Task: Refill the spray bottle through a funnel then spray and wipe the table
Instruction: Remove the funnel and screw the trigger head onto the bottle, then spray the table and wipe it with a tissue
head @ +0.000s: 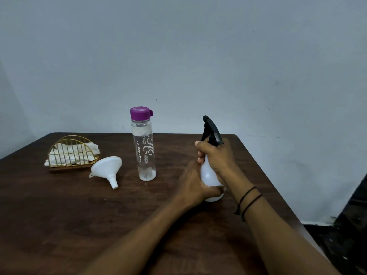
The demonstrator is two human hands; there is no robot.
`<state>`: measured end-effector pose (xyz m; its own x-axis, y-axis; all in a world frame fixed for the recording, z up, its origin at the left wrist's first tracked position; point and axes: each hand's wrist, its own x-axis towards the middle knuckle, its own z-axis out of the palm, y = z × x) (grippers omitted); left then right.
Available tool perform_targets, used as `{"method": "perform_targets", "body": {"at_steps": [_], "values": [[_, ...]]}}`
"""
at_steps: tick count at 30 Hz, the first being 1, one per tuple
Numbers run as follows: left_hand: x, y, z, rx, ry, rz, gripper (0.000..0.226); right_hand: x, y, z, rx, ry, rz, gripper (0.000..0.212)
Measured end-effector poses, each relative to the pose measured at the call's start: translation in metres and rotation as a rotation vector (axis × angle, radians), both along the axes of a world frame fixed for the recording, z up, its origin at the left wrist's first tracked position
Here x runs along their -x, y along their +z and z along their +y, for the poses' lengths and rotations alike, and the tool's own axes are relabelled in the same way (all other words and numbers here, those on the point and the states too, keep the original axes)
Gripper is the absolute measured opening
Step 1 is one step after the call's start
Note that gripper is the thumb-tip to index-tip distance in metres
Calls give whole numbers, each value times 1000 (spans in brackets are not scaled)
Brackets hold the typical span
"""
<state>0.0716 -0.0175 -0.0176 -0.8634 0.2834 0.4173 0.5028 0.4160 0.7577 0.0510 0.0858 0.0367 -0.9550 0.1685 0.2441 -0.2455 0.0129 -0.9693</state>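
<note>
While fingers (200, 153) wrap spray bottle (208, 175), upright

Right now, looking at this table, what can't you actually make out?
Head view only:
- White plastic spray bottle: liquid level hidden by opaque walls, the left hand and the right hand.
- Black trigger head: its collar is covered by the right hand.
- Clear purple-capped water bottle: lettering seen reversed, unreadable.

Pale blue-grey wall (198, 56) behind, dark object (349, 225) at right edge, 2 black cords (248, 200) around wrist
</note>
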Motion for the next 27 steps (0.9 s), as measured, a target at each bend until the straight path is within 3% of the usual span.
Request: {"method": "perform_targets", "body": {"at_steps": [5,14,19,22,27], "values": [[-6,-8,8,70,221,-75,58,1,-4,-16,60,-172,38,32],[-4,-3,1,137,179,-60,78,-3,-3,-6,-53,-110,51,21],[-5,0,-2,153,163,66,83,-8,-3,-7,-68,-79,110,53],[-6,1,0,128,73,280,65,-10,1,-8,-14,-21,126,33],[-5,3,-14,251,-102,226,69,-11,8,-10,-21,-75,45,11]]}}
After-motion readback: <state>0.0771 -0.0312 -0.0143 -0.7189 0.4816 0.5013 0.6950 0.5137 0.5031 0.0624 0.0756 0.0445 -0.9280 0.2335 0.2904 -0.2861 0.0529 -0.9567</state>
